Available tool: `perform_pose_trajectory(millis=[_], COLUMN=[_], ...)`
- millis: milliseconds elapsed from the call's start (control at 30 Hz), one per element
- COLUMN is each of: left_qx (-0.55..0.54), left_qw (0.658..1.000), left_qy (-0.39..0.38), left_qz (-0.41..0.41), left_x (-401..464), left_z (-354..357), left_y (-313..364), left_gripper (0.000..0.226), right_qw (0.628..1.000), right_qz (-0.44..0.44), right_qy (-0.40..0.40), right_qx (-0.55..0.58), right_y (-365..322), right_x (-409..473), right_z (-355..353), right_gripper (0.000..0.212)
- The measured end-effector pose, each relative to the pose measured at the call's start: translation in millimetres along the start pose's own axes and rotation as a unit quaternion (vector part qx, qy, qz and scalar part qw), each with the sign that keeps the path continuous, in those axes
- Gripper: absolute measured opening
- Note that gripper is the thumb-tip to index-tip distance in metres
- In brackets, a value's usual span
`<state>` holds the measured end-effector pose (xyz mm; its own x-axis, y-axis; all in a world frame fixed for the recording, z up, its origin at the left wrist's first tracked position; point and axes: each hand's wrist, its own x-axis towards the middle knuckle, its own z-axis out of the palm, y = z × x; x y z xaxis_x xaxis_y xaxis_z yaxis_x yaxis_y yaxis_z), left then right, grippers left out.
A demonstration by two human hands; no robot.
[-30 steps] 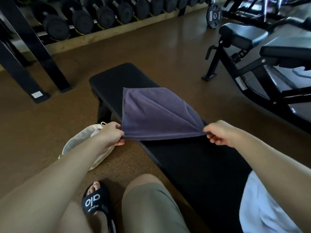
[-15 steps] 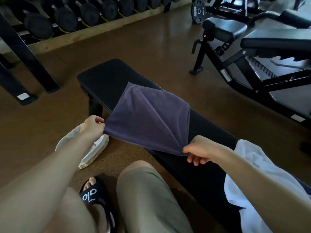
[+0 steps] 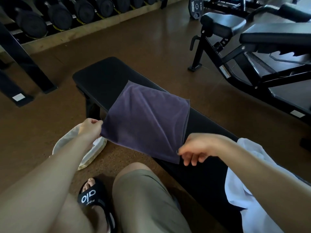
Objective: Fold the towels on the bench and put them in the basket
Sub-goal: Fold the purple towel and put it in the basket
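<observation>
Purple towel (image 3: 148, 121) mid-frame, half on the black table (image 3: 101, 78), near edge lifted off it and stretched between both hands. Left hand (image 3: 90, 128) pinches the left corner, fingers curled on the cloth. Right hand (image 3: 200, 147) at the lower right corner; thumb and forefinger seem to pinch the edge, other fingers hang loosely curled. Grip there looks light, hard to be sure.

Basket (image 3: 94, 152) sits on the floor at lower left, just beside the table, partly hidden under the left forearm; something white inside. White towel (image 3: 242, 182) bunched at lower right on the table, unfolded.

Step in hand, by my read: folding the purple towel, already doubled at least once judging by the layered right edge. Next move likely needs both corners carried to the far edge, then flattening, then a drop into the basket. White towel remains.
</observation>
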<state>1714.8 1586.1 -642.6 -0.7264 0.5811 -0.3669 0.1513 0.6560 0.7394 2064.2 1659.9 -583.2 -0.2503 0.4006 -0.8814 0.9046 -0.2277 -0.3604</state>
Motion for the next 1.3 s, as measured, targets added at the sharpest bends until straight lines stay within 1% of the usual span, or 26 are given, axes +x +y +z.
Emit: perform_pose_trajectory(millis=[33,67,133,167,200,267,367,467,533,667,733,800,900,967,1000,1033,1067,1100,1133,1167,1200,1233,1267,1300], left_qx=[-0.027,-0.054,-0.077,-0.076,-0.074,-0.074,-0.080,-0.068,-0.058,-0.016,0.000,0.019,0.086,0.196,0.259,0.307,0.330,0.339,0.343,0.350,0.362,0.373,0.384,0.395], left_qw=[0.999,0.995,0.991,0.992,0.993,0.995,0.997,0.997,0.996,0.993,0.991,0.988,0.985,0.969,0.950,0.927,0.904,0.882,0.862,0.847,0.835,0.827,0.822,0.821], left_qy=[-0.033,-0.061,-0.087,-0.088,-0.081,-0.052,-0.008,0.028,0.054,0.082,0.083,0.082,0.067,0.059,0.064,0.065,0.050,0.012,-0.039,-0.088,-0.125,-0.147,-0.154,-0.149], left_qz=[-0.028,-0.051,-0.064,-0.057,-0.051,-0.038,-0.018,0.010,0.032,0.084,0.107,0.126,0.137,0.140,0.161,0.205,0.267,0.328,0.370,0.391,0.396,0.395,0.392,0.384], left_x=[2.2,4.8,6.9,7.6,7.4,8.4,8.2,10.0,11.4,18.2,23.9,30.7,34.3,27.3,19.1,7.0,-7.1,-22.7,-38.0,-51.3,-61.7,-68.7,-72.3,-73.6], left_z=[0.2,0.8,2.6,3.5,4.0,5.4,5.1,5.2,5.1,4.7,5.7,8.4,14.6,22.1,27.5,34.5,43.2,54.3,66.4,79.1,91.3,100.8,107.1,109.8], left_y=[-1.3,-3.0,-4.3,-4.6,-4.1,-2.7,3.0,8.1,14.0,29.0,38.5,47.4,59.8,70.1,75.5,81.3,86.1,89.1,89.3,86.7,82.4,77.4,72.9,69.1], left_gripper=[0.024,0.027,0.025,0.020,0.014,0.008,0.011,0.018,0.022,0.022,0.021,0.021,0.025,0.039,0.048,0.054,0.058,0.059,0.060,0.061,0.062,0.062,0.062,0.063], right_qw=[0.998,0.991,0.956,0.935,0.918,0.901,0.898,0.899,0.884,0.855,0.850,0.853,0.857,0.861,0.862,0.859,0.849,0.831,0.808,0.788,0.783,0.788,0.797,0.809], right_qz=[-0.017,-0.036,-0.063,-0.072,-0.079,-0.075,-0.052,-0.054,-0.068,-0.098,-0.103,-0.102,-0.105,-0.107,-0.107,-0.109,-0.117,-0.136,-0.176,-0.231,-0.284,-0.322,-0.344,-0.347], right_qy=[0.046,0.115,0.270,0.331,0.373,0.411,0.418,0.385,0.382,0.407,0.409,0.412,0.423,0.425,0.432,0.452,0.490,0.532,0.562,0.567,0.541,0.499,0.455,0.418], right_qx=[0.031,0.061,0.094,0.102,0.107,0.112,0.125,0.203,0.260,0.307,0.315,0.303,0.274,0.257,0.242,0.214,0.161,0.084,0.003,-0.065,-0.119,-0.163,-0.197,-0.226], right_y=[-1.1,-2.4,-6.4,-9.6,-12.8,-18.2,-26.5,-38.9,-44.5,-40.7,-31.9,-19.2,-3.4,2.9,3.9,4.0,3.2,1.6,-1.2,-5.2,-10.2,-15.4,-19.3,-20.9], right_x=[2.2,6.3,17.5,22.9,28.8,41.2,59.7,71.1,76.6,85.4,83.5,80.8,75.2,71.2,68.6,66.4,64.1,61.8,60.3,59.1,58.0,56.6,56.0,56.4], right_z=[-8.9,-18.5,-37.2,-44.6,-50.7,-60.8,-75.8,-85.3,-88.3,-92.4,-92.6,-93.2,-92.7,-91.3,-89.0,-85.0,-79.1,-70.1,-57.5,-41.7,-24.2,-6.2,10.7,25.0], right_gripper=[0.026,0.024,0.023,0.026,0.032,0.047,0.063,0.067,0.063,0.047,0.041,0.039,0.041,0.043,0.045,0.047,0.048,0.048,0.048,0.048,0.050,0.052,0.055,0.056])
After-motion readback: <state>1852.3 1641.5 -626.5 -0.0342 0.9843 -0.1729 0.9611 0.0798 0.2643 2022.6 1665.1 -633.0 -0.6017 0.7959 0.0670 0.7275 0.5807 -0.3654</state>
